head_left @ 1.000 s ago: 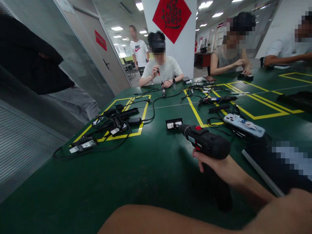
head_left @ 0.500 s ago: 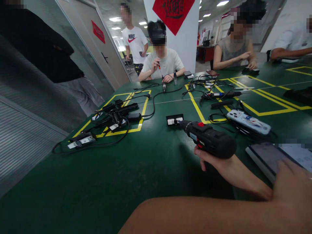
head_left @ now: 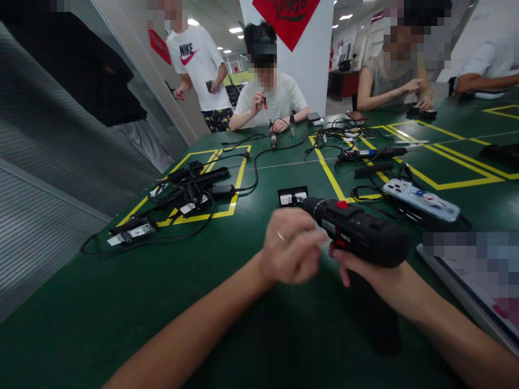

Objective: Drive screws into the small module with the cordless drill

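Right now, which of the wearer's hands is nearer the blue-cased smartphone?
Right: the right hand, gripping the cordless drill, is left of the blue-cased smartphone; the left hand is farther left.

With the power drill (head_left: 360, 232) as clock centre and the right hand (head_left: 367, 266) around its grip, the left hand (head_left: 292, 246) is close by at nine. Upon the table (head_left: 162, 270), a small box (head_left: 292, 190) sits at ten, a cable heap (head_left: 192, 192) farther off between nine and ten, tangled cords (head_left: 344, 129) at twelve. A phone (head_left: 421, 200) lies at two, a flat item (head_left: 466, 281) at four.

One drill (head_left: 365, 231), wearer's two hands (head_left: 291, 247)
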`<state>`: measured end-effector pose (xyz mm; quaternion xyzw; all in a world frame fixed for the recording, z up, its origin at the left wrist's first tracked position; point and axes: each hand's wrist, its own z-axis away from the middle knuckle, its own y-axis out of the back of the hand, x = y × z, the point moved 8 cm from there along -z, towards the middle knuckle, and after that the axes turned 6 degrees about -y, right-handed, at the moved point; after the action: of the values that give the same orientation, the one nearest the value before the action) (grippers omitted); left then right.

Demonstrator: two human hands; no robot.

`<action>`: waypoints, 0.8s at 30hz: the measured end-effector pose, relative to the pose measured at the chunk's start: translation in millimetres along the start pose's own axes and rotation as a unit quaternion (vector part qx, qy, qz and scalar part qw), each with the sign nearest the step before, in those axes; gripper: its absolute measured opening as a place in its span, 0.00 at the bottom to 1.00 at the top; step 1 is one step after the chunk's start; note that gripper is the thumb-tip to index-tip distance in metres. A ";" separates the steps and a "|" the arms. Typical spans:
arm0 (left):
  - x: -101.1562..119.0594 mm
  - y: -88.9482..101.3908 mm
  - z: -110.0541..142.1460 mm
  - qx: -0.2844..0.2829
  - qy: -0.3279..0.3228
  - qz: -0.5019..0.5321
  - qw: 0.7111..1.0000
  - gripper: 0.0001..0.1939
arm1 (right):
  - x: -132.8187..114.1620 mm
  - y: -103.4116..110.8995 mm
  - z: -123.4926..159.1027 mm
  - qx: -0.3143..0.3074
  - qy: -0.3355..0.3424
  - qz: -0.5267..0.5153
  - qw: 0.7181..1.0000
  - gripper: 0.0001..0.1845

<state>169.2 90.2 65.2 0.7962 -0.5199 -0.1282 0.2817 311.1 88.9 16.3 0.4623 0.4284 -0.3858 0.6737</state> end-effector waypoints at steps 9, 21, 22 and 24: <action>-153.9 -56.3 49.5 -0.132 0.234 0.022 0.963 0.33 | 1.9 -0.1 -0.1 -0.021 -0.031 -0.006 0.999 0.12; -176.0 -66.7 45.0 -0.125 0.248 0.074 0.958 0.26 | -2.7 -1.8 1.2 -0.010 -0.049 0.079 0.996 0.23; -176.0 -67.0 45.4 -0.129 0.246 0.076 0.958 0.26 | -0.9 -2.4 1.6 -0.009 -0.056 0.090 0.994 0.24; -176.0 -67.4 45.7 -0.133 0.241 0.078 0.958 0.26 | 3.5 -2.7 1.9 -0.005 -0.068 0.111 0.991 0.25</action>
<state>122.4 254.5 -26.6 0.7157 -0.4756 0.0222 0.5110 310.2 85.9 12.7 0.4764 0.3294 -0.3375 0.7421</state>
